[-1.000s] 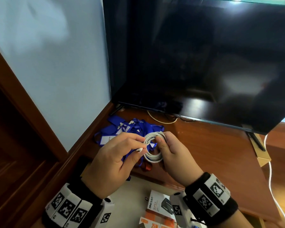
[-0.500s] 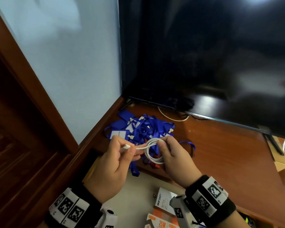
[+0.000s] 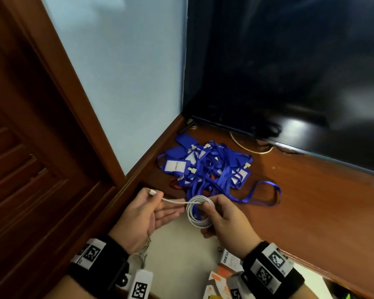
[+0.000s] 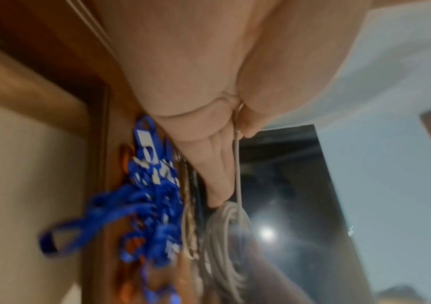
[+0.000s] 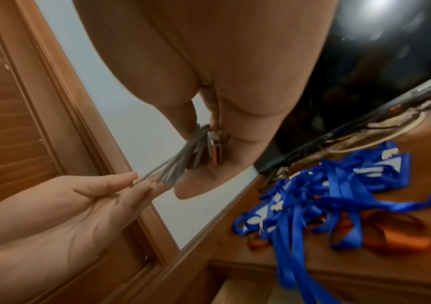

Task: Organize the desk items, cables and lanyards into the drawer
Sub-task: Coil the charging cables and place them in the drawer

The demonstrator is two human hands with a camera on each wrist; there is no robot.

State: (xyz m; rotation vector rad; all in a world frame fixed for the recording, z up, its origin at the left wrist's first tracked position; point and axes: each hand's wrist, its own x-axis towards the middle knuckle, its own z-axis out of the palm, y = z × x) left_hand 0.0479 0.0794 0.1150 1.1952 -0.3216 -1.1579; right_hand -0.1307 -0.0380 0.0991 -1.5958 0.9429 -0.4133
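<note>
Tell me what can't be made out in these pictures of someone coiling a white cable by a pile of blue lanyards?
- Open wooden drawer: head view, mostly hidden by both hands and cut off at the bottom edge.
- Small white and orange boxes: head view, the right hand's wristband covers them; labels unreadable.
- Pile of blue lanyards: left wrist view, blurred.
- Coiled white cable: right wrist view, the coil's far side hides behind the fingers.
- Left hand: pinches the plug end.

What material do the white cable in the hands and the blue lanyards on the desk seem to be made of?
White cable: probably plastic or rubber sheath, smooth and matte; it holds even round loops.
Blue lanyards: apparently woven fabric ribbon, slightly shiny; flat bands lie limp and tangled.
</note>
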